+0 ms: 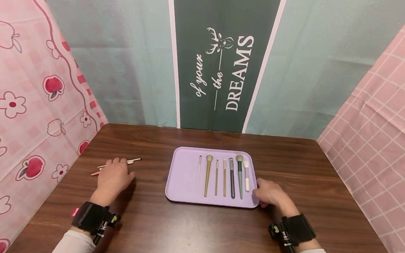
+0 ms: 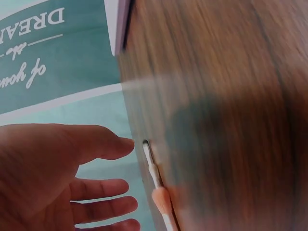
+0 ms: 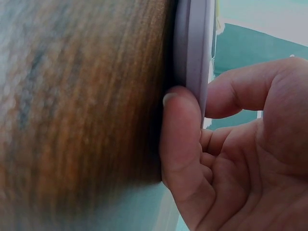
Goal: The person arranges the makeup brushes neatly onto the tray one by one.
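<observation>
A lilac tray [image 1: 184, 174] lies on the table with several makeup brushes in a row, among them an olive-handled brush [image 1: 207, 179], a dark green brush [image 1: 239, 176] and a white-handled brush [image 1: 246, 178]. At the tray's right edge my right hand [image 1: 271, 193] pinches the rim; the right wrist view shows thumb and finger on either side of it. My left hand [image 1: 113, 178] is over a few loose makeup brushes [image 1: 134, 160] at the left, partly hiding them. In the left wrist view its fingers are extended and apart, near a thin brush [image 2: 153, 171], with nothing gripped.
The dark wooden table [image 1: 188, 231] extends in front of the tray. A green curtain [image 1: 129, 58] hangs behind the table's back edge. Pink patterned cloths hang at the left [image 1: 11, 136] and right [image 1: 393, 116].
</observation>
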### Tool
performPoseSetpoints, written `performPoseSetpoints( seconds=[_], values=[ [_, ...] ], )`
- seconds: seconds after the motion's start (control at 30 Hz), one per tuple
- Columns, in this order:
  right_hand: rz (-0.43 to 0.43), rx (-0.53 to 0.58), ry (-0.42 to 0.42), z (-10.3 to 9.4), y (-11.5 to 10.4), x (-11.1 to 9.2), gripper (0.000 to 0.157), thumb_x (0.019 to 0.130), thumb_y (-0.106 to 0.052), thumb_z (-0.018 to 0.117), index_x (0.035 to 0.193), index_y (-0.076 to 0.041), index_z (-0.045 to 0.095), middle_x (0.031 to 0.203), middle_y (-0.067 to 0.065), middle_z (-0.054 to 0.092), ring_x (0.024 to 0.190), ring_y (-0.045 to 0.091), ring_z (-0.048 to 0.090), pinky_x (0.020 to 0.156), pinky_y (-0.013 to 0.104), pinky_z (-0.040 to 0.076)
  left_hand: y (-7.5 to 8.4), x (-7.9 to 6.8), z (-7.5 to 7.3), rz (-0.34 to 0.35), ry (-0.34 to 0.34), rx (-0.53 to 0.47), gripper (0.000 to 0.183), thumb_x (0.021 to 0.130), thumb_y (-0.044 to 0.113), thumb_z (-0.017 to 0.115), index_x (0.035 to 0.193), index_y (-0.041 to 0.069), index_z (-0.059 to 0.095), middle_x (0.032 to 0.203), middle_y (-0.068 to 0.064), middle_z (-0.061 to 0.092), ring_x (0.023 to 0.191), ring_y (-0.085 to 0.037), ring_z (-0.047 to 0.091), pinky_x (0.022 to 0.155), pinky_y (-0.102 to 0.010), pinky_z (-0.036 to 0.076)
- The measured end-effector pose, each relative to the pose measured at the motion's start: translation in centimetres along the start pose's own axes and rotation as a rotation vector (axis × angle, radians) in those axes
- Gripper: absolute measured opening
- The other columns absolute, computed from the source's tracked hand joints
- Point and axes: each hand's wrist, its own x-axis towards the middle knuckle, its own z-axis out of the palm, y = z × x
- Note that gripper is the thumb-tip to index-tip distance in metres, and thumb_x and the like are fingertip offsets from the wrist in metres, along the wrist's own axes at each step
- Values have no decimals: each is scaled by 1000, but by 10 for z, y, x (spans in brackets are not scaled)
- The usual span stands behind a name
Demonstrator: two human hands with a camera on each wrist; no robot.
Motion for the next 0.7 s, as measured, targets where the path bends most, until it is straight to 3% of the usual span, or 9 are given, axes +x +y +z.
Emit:
performPoseSetpoints(
  seconds=[0.47,0.7],
  values=[
    [-2,6,6,0,-1,-1,13,88,-12,54,95,-2,58,66,6,62,53,16,64,54,31,53,-22,-3,-2,-36,5,0,41,87,23,70,103,-13,58,101,-32,57,100,-52,53,75,-65,46],
    [1,2,7,1,-1,0,13,88,-12,55,95,-2,58,66,6,62,53,16,64,54,31,53,-30,-1,0,-48,-39,-14,44,89,22,69,107,-15,56,100,-32,55,98,-51,51,74,-63,47]
  ],
)
